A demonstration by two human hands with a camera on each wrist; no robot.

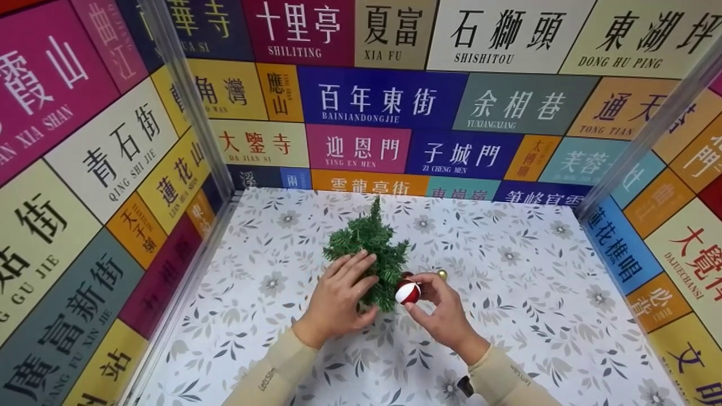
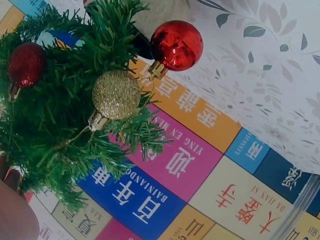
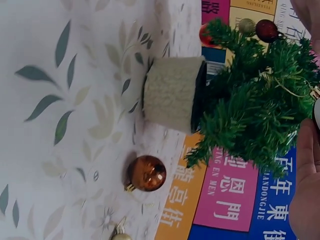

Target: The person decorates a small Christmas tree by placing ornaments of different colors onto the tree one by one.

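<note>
A small artificial Christmas tree (image 1: 369,237) stands in a pale textured pot (image 3: 170,92). My left hand (image 1: 341,293) rests on its left branches, with the fingers mostly extended. On the tree's right side, my right hand (image 1: 443,310) pinches a red-and-white ball ornament (image 1: 407,292) between thumb and fingers. Only the edge of that ball shows in the right wrist view, by a gold cap and thread. Among the branches in the left wrist view hang a glittery gold ball (image 2: 116,95), a shiny red ball (image 2: 177,46) and a dark red glitter ball (image 2: 26,65).
An orange-brown ball ornament (image 3: 148,173) lies on the table beside the pot. Near it is a gold ball (image 1: 442,274). The white tabletop (image 1: 271,316) has a leaf-and-flower pattern. Panels with colourful place-name signs (image 1: 383,96) enclose the back and sides.
</note>
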